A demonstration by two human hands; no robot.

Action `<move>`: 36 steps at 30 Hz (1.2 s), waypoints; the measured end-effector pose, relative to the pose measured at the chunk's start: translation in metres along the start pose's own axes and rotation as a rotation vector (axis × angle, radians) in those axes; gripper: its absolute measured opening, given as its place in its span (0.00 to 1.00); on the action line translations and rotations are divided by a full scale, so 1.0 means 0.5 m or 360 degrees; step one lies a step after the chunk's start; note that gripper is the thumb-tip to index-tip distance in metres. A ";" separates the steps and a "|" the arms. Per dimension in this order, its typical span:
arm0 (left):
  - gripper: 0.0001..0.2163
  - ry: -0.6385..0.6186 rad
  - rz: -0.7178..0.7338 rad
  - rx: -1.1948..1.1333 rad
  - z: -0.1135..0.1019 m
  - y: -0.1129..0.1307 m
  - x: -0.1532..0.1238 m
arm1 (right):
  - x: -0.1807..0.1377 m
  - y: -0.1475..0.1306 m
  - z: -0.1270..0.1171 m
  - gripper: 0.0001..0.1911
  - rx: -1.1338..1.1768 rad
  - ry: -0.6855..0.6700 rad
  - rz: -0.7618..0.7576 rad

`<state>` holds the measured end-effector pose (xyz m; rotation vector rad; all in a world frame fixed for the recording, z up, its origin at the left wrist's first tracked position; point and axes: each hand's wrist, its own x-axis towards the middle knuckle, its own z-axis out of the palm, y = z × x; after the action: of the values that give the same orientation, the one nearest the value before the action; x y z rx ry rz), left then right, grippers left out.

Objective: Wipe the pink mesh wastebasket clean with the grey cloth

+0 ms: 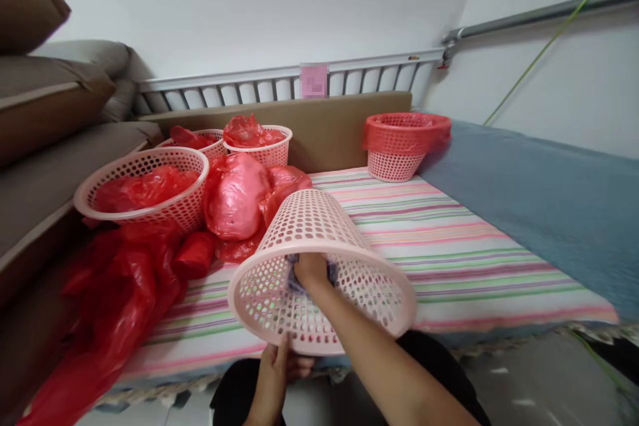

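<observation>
A pink perforated plastic basket (pixel 319 226) lies tilted on its side over the striped bed sheet, its mouth facing me. My left hand (pixel 279 366) grips the basket's lower rim from below. My right hand (pixel 310 271) reaches inside the basket, fingers closed on a bluish cloth (pixel 294 286) pressed against the inner wall. Only part of the cloth shows.
Three pink baskets (pixel 144 190) with red plastic bags in them stand at the left. Loose red bags (pixel 234 196) lie heaped beside them and spill off the bed edge. A bag-lined basket (pixel 399 143) stands at the back. A blue blanket (pixel 549 200) covers the right side.
</observation>
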<state>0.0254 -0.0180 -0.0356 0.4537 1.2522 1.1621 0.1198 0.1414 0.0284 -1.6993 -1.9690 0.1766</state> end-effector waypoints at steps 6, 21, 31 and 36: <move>0.25 0.0004 -0.0002 0.0105 -0.005 0.023 -0.009 | 0.098 0.027 0.024 0.25 0.0025 0.0177 -0.0003; 0.24 0.0158 0.0313 0.0179 -0.012 0.032 -0.004 | -0.093 -0.026 -0.007 0.18 -0.0091 -0.0197 -0.0046; 0.21 0.0144 0.0316 0.0233 -0.013 0.028 -0.012 | -0.178 -0.030 -0.024 0.20 0.0041 -0.0231 -0.0220; 0.21 0.0098 0.0208 0.0179 -0.008 0.010 0.000 | -0.042 -0.024 0.008 0.20 -0.0071 -0.0186 -0.0093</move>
<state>0.0200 -0.0171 -0.0330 0.5948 1.3624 1.2274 0.1087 0.1201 0.0238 -1.6914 -2.1197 0.2171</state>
